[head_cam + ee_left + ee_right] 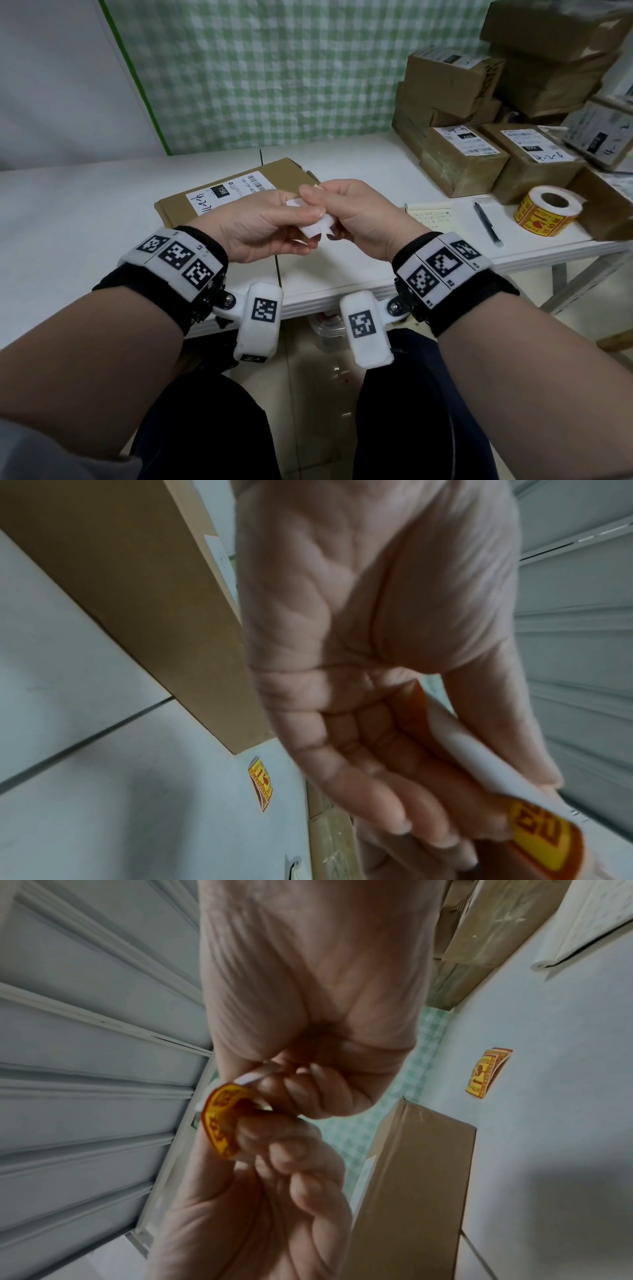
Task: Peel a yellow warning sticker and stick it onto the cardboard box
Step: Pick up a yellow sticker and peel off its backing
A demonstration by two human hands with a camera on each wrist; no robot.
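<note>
Both hands meet above the table's front edge, in front of the flat cardboard box (239, 188), and pinch one yellow warning sticker (317, 230) that shows its white backing. My left hand (291, 219) grips it from the left, fingers curled under the backing (479, 772). My right hand (329, 202) pinches its upper edge. In the right wrist view the sticker (219, 1123) bends, yellow and orange face outward, between my right fingertips (291, 1093) and the left hand below. The box (411, 1177) carries a white shipping label (226, 195).
A roll of yellow warning stickers (544, 212) lies at the right of the white table (85, 212). A notepad (431, 214) and a black pen (488, 222) lie beside it. Labelled cardboard boxes (462, 161) are stacked at the back right.
</note>
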